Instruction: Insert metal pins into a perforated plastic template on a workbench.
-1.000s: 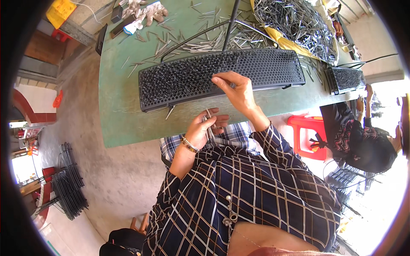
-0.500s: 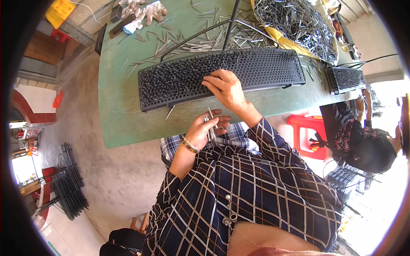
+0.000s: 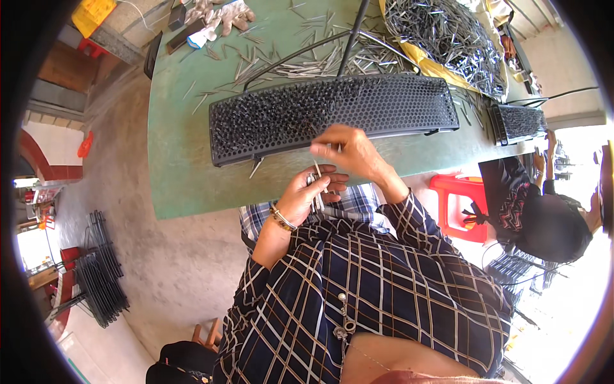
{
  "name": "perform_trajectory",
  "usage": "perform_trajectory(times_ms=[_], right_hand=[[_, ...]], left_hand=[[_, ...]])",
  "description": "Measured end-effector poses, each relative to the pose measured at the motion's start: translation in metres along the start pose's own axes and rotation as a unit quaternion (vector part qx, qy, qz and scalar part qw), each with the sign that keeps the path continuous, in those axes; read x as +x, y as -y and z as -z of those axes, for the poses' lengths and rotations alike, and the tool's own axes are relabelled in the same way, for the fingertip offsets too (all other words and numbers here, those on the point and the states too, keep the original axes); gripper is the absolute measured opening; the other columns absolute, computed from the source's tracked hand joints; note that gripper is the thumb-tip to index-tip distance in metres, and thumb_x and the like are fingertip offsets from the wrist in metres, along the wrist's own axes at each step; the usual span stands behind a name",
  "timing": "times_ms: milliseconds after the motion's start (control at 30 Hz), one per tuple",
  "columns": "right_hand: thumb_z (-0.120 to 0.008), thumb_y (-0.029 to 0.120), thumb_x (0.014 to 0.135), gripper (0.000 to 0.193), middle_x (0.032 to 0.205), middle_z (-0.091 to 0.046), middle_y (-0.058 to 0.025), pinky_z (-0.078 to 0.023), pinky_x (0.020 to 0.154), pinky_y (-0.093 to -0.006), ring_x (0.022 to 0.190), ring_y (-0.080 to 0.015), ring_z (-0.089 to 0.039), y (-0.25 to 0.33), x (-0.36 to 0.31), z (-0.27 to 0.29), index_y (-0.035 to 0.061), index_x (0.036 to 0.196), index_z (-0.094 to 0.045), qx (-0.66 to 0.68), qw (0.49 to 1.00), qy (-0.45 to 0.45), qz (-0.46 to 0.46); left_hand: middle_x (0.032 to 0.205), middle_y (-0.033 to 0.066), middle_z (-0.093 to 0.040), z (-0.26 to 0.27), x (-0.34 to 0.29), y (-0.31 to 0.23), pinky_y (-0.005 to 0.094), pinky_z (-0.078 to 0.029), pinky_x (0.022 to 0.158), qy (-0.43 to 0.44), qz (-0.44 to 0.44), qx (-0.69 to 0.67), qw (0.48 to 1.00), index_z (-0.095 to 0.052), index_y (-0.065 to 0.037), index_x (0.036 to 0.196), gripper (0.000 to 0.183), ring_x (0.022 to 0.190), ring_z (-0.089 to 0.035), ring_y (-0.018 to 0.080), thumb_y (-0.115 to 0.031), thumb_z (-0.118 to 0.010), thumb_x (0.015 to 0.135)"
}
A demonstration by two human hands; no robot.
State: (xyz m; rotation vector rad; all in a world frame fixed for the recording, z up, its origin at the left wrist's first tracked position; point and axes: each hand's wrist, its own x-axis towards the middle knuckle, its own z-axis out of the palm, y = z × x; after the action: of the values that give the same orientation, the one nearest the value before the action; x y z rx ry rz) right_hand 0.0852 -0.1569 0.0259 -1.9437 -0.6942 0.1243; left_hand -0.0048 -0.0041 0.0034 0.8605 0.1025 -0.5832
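Observation:
My left hand (image 3: 295,200) is closed around a small bunch of thin metal strips (image 3: 317,192), whose ends stick out between thumb and fingers. Just above it, to the right, my right hand (image 3: 355,151) hovers at the near edge of a long black perforated panel (image 3: 403,107). Motion smears its fingertips, so I cannot tell whether they hold anything. The panel lies across the green table. Many short dark pieces stand in the holes of its left and middle parts, while the holes on the right show bare.
Loose metal strips (image 3: 313,66) are strewn behind the panel, and a large heap (image 3: 448,38) sits on yellow sheeting. Gloves (image 3: 231,15) lie at the far left. A black rod frame (image 3: 348,48) rises behind the panel. At right are another panel (image 3: 521,121), a red stool (image 3: 451,214) and a co-worker (image 3: 543,217).
My right hand has drawn back from the panel's surface, down and slightly right towards my left hand. My left hand stays almost in place with its strips.

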Motion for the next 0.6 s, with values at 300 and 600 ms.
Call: perform_trajectory(times_ms=[300, 600], right_hand=[[-0.065, 0.013, 0.085, 0.015, 0.081, -0.067, -0.0055, -0.048, 0.063, -0.024, 0.072, -0.0093, -0.06, -0.006, -0.01, 0.006, 0.0007, 0.093, -0.067, 0.218, 0.958, -0.092, -0.161], [-0.068, 0.009, 0.081, 0.015, 0.083, -0.067, -0.0059, -0.047, 0.062, -0.0237, 0.069, -0.0102, -0.059, -0.016, 0.017, 0.006, 0.0028, 0.095, -0.067, -0.024, 0.974, -0.224, 0.002]], left_hand=[[0.111, 0.017, -0.061, -0.003, 0.006, 0.002, 0.0272, -0.051, 0.07, -0.025, 0.017, -0.027, 0.999, -0.047, 0.0, 0.12, 0.031, 0.092, -0.062, 0.0181, -0.018, -0.049, 0.095], [0.108, 0.021, -0.06, 0.004, 0.009, 0.008, 0.0286, -0.05, 0.069, -0.091, 0.009, -0.095, 0.991, -0.041, 0.003, 0.121, 0.04, 0.086, -0.06, 0.0197, 0.003, -0.045, 0.081]])
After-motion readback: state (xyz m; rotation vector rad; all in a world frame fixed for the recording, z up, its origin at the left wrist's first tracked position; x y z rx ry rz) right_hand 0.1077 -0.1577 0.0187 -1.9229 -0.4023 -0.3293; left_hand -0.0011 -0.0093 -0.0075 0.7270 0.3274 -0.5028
